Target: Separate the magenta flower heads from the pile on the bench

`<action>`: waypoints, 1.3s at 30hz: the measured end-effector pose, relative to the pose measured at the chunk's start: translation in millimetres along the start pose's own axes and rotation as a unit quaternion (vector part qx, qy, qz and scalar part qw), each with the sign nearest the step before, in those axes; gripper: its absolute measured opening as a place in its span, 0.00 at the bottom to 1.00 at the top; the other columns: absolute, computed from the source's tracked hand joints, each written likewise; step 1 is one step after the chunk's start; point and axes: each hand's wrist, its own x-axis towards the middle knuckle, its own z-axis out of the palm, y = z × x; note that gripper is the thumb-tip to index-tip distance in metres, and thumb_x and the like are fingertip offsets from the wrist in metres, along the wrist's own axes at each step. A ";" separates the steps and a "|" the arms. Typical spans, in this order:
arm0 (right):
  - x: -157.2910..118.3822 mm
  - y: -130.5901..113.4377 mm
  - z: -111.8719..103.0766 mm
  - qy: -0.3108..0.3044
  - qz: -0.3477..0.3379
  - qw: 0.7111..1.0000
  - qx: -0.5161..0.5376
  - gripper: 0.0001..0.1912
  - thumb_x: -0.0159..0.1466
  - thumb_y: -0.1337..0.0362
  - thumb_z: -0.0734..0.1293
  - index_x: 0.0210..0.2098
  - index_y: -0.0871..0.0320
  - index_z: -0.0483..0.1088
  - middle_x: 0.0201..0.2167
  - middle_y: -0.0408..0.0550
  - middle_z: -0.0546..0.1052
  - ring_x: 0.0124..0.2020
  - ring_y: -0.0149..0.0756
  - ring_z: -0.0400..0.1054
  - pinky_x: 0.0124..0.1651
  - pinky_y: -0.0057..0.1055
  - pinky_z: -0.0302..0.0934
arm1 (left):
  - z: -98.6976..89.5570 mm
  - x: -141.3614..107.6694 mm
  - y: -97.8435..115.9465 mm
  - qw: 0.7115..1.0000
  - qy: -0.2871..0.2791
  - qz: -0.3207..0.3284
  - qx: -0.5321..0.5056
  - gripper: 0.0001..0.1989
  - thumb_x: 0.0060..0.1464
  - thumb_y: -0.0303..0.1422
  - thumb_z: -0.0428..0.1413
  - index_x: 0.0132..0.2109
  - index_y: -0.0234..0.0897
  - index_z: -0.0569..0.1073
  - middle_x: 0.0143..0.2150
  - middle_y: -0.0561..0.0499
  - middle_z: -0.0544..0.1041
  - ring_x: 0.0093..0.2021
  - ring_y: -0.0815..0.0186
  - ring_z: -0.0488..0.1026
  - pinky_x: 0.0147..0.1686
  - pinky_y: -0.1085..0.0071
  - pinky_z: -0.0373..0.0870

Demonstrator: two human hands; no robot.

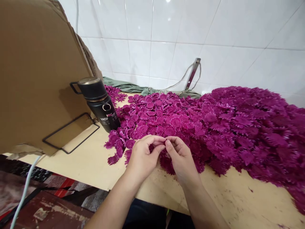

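At the left, a cardboard sheet [35,70] is leaning beside a black flask [103,116], and a few purple flowers [114,143] are lying on the table [95,163] near its base. Next, the left hand [143,156] is bringing thumb and forefinger together, and the right hand [182,157] is meeting them with its own bent fingers; whether they are gripping a flower part or nothing, I cannot tell. Flowers are lying just beyond and partly under both hands, and a thick heap [247,127] is spreading to the right. Nothing is marking finished flowers from unfinished ones, so progress is staying unclear.
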 end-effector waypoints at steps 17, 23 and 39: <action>-6.0 -12.0 -0.3 0.000 0.054 0.998 0.013 0.15 0.44 0.65 0.72 0.33 0.57 0.69 0.25 0.41 0.73 0.28 0.29 0.66 0.32 0.28 0.63 | -29.2 20.7 -19.6 0.980 0.144 0.054 0.129 0.11 0.51 0.32 0.53 0.41 0.39 0.76 0.46 0.46 0.72 0.51 0.59 0.68 0.55 0.59 0.61; -3.0 -7.1 -0.5 0.009 0.039 0.999 0.024 0.13 0.44 0.64 0.72 0.30 0.56 0.69 0.25 0.40 0.73 0.25 0.28 0.64 0.29 0.25 0.61 | -14.0 -3.7 1.8 0.990 -0.009 0.100 0.102 0.08 0.53 0.32 0.54 0.38 0.40 0.76 0.37 0.49 0.76 0.41 0.62 0.72 0.44 0.65 0.68; -3.0 -10.4 -6.2 0.044 0.085 0.991 0.091 0.18 0.40 0.59 0.77 0.25 0.57 0.68 0.22 0.38 0.69 0.22 0.25 0.60 0.25 0.23 0.56 | -7.7 -10.1 -9.4 0.973 -0.052 0.155 0.164 0.19 0.46 0.27 0.59 0.48 0.43 0.73 0.56 0.45 0.68 0.58 0.55 0.62 0.55 0.54 0.61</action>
